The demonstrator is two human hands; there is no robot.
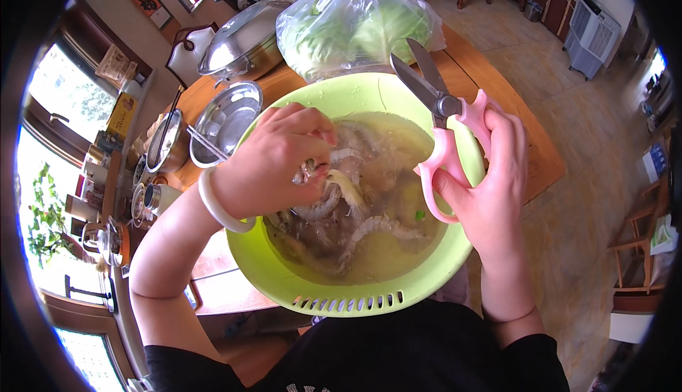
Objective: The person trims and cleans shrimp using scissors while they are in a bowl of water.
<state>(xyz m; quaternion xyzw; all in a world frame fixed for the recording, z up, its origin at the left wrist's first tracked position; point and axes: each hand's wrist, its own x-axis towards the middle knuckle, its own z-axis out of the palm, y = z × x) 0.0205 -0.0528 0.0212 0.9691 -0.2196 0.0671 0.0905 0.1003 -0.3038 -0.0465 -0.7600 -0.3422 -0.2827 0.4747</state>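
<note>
Raw shrimp (381, 227) lie in cloudy water inside a light-green plastic basin (346, 307) with slots in its near rim. My left hand (287, 157), with a white bangle at the wrist, is over the basin's left part. Its fingers are curled around a shrimp (308, 170), whose body is mostly hidden by them. My right hand (490, 173) holds kitchen scissors (446, 105) by their pink handles at the basin's right rim. The dark blades are apart and point up and away from me. A small green scrap (420, 215) floats in the water.
The basin stands on a wooden table (511, 141). Behind it are a plastic bag of leafy greens (357, 30) and a lidded metal pot (245, 40). At the left are a metal bowl (229, 117) with chopsticks, another metal bowl (169, 147) and jars.
</note>
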